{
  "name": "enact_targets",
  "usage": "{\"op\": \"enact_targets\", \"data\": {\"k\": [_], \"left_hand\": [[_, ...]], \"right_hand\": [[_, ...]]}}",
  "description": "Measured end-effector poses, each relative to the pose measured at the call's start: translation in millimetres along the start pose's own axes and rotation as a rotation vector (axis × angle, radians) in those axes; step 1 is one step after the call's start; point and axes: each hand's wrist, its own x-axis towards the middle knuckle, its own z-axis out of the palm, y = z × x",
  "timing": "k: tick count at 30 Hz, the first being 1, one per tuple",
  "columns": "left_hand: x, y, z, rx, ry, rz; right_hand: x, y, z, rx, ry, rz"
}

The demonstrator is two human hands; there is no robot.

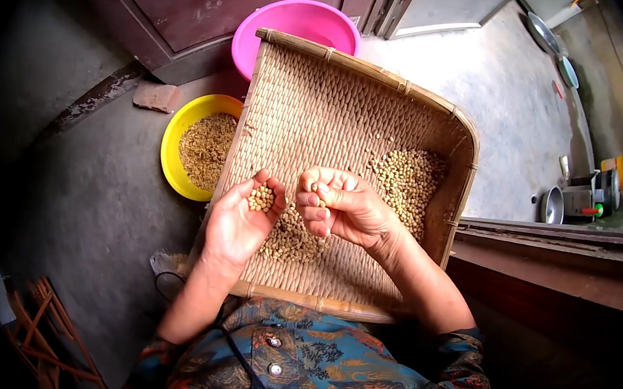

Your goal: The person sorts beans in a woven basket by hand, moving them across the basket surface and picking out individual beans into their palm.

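My left hand (229,230) is cupped palm up, its fingers curled around a small heap of soybeans (261,198). Close beside it, my right hand (359,211) is closed, thumb against the fingertips, with a few beans (322,202) showing between the fingers. Both hands are above a woven winnowing basket (282,115) with a bamboo rim. A pile of tan soybeans (412,178) lies at the basket's right end. Another loose pile (291,242) spreads below the hands and is partly hidden by them.
Left of the basket stands a yellow bowl (172,151) holding brownish bits, near a brick (156,97). A pink basin (300,11) sits behind, by the door (232,11). A wooden folding frame (47,326) is at lower left. Metal pans (553,205) lie at the right.
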Motion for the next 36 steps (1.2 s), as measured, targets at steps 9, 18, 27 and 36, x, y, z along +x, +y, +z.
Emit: {"op": "enact_targets", "data": {"k": [9,18,27,36], "left_hand": [[-0.7,-31.6,0.1,0.056,-0.013,-0.132],[-5.2,-27.0,13.5,0.124,-0.152,-0.073],[-15.9,-26.1,34.0,0.148,-0.245,-0.067],[-23.0,-29.8,39.2,0.266,-0.189,-0.049]], "right_hand": [[-2.8,7.7,17.4,-1.499,0.169,-0.361],[-16.8,3.3,37.8,-1.947,0.355,-0.543],[-24.1,-8.3,40.1,-1.804,0.423,-0.591],[-18.9,-5.8,33.2,-1.861,0.395,-0.678]]}}
